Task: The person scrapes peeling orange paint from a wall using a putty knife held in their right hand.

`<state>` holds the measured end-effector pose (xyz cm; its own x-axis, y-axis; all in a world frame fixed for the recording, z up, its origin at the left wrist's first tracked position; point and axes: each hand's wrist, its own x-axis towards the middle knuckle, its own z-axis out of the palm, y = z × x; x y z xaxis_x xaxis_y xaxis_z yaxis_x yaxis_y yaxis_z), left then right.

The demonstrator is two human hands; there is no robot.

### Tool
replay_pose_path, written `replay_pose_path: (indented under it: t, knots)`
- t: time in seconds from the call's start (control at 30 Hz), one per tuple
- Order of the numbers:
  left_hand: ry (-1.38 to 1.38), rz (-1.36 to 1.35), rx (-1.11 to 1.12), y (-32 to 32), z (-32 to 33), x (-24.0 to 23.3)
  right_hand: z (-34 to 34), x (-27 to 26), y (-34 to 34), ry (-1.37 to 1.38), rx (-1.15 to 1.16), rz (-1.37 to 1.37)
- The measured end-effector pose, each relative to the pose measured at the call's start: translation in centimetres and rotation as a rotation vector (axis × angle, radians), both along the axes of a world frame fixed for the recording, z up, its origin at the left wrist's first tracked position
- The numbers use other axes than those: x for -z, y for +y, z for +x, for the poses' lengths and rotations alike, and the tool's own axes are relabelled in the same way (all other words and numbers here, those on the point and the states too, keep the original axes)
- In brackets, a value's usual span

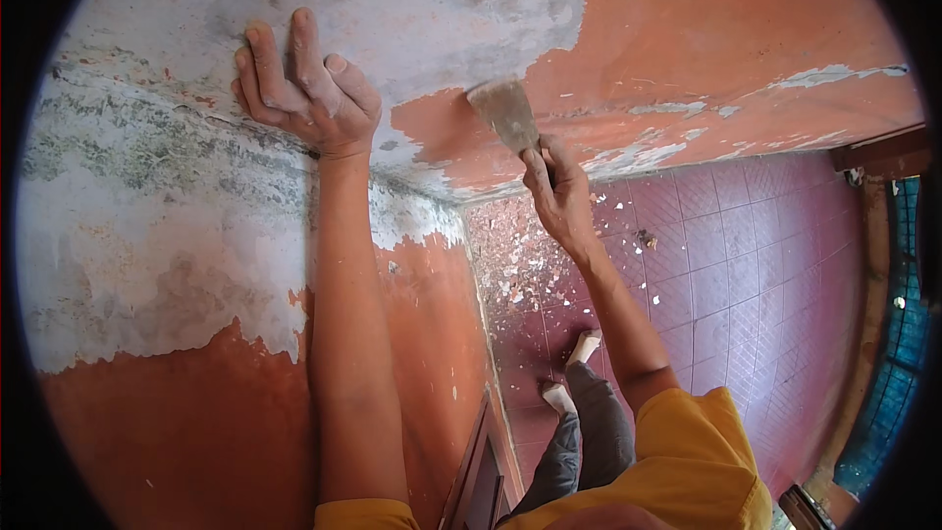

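Note:
My right hand (pixel 561 191) grips the handle of a paint scraper (pixel 508 114) with a broad, worn metal blade. The blade's edge lies at the border between orange paint (pixel 434 121) and bare grey plaster (pixel 441 22) on the wall. Up and to the left, my left hand (pixel 309 88) is raised against the bare plaster, fingers apart and partly curled, with nothing in it. Whitish dust coats its fingers. Whether the whole left hand rests on the wall is hard to tell.
Paint flakes (pixel 522 272) litter the red tiled floor (pixel 699 258) near the wall corner. The adjoining wall (pixel 184 265) is partly stripped, with dark mould stains. A framed panel (pixel 478 464) stands low by that wall. Blue material behind a grille (pixel 901 353) is at the far right.

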<state>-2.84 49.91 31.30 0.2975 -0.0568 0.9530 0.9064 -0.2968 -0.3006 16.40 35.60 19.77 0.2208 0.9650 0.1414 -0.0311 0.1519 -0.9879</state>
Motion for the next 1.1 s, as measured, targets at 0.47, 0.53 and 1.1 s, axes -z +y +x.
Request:
replay_pose_path:
  t: [0.47, 0.53, 1.1]
  knots:
    - [-0.063, -0.009, 0.024, 0.4, 0.1, -0.2, 0.3, 1.4, -1.0, -0.009, 0.037, -0.096]
    - [-0.057, -0.010, 0.032, 0.3, 0.0, 0.1, 0.2, 1.6, -0.8, -0.012, 0.017, -0.102]
    - [-0.074, -0.031, 0.034, 0.2, 0.2, 0.2, 0.2, 0.6, -0.2, 0.004, 0.002, -0.052]
